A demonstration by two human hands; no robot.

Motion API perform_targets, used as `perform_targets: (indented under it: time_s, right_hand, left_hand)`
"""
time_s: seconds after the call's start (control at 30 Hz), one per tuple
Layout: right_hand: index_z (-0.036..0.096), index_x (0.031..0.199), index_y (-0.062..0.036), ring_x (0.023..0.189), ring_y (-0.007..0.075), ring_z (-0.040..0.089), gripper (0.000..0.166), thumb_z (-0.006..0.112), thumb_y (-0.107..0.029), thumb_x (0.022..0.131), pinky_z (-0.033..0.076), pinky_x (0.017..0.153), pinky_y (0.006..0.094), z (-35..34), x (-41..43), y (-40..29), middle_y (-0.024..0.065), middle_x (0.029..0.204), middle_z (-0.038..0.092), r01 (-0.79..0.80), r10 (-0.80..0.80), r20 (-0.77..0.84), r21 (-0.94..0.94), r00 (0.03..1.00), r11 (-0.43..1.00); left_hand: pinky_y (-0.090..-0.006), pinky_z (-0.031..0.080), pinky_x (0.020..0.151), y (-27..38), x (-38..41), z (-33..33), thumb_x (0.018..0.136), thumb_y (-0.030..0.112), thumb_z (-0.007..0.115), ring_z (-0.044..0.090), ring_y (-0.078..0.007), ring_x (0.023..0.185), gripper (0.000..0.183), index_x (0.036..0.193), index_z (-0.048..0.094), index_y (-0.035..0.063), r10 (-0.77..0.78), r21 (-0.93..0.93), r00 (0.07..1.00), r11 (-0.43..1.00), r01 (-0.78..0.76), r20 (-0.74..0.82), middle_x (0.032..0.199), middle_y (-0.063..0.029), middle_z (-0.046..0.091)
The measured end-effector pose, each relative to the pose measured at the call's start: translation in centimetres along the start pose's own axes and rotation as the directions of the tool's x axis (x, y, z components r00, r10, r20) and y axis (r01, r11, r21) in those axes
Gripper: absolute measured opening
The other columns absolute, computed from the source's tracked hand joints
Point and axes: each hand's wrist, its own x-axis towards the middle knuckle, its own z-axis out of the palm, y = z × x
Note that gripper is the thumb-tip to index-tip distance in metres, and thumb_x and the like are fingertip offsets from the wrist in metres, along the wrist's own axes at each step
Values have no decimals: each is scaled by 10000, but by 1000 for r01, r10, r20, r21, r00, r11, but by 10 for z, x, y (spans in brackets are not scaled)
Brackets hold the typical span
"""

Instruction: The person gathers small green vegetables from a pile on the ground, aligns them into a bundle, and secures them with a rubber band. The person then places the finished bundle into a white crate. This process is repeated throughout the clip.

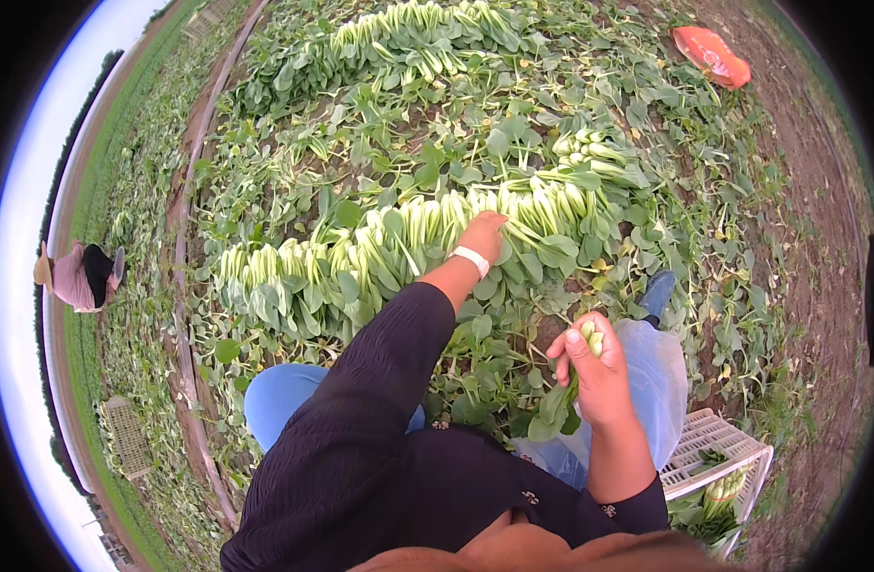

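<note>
A long row of cut bok choy (415,222), pale stems upward in the picture and green leaves downward, lies across the ground before me. My left hand (484,234), with a white band at the wrist, reaches onto this row; its fingers touch the stems, and whether they grip one is hidden. Closer to my body, my right hand (590,352) is shut on a few bok choy stalks (594,339), their leaves hanging below the fist. A loose cluster of bok choy (590,151) rests past the row's right end.
Another bok choy row (408,39) lies farther ahead. At my lower right stands a white plastic crate (716,440) with banded greens. An orange bag (710,57) is at upper right. Leaf litter covers the soil. A person (79,275) in a hat and another crate (125,436) are far left.
</note>
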Motion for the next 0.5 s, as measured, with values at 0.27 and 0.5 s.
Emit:
perform_targets:
  time_s: [0.27, 0.5]
  right_hand:
    - [525, 1031, -85, 548, 49, 467, 170, 583, -240, 992, 374, 488, 195, 6, 12, -1, 12, 716, 568, 43, -44, -9, -51, 999, 998]
    - [568, 1059, -67, 546, 41, 478, 140, 616, -141, 951, 385, 493, 203, 18, 10, 2, -15, 707, 558, 71, -71, 6, -197, 997, 978]
  left_hand:
    - [-437, 510, 849, 9, 22, 0, 808, 267, 752, 627, -323, 983, 345, 1089, 641, 100, -85, 390, 984, 920, 17, 157, 1074, -124, 639]
    - [-271, 509, 733, 36, -42, -53, 881, 163, 736, 624, -100, 790, 268, 1098, 655, 27, -142, -559, 986, 827, 67, -91, 877, -20, 684]
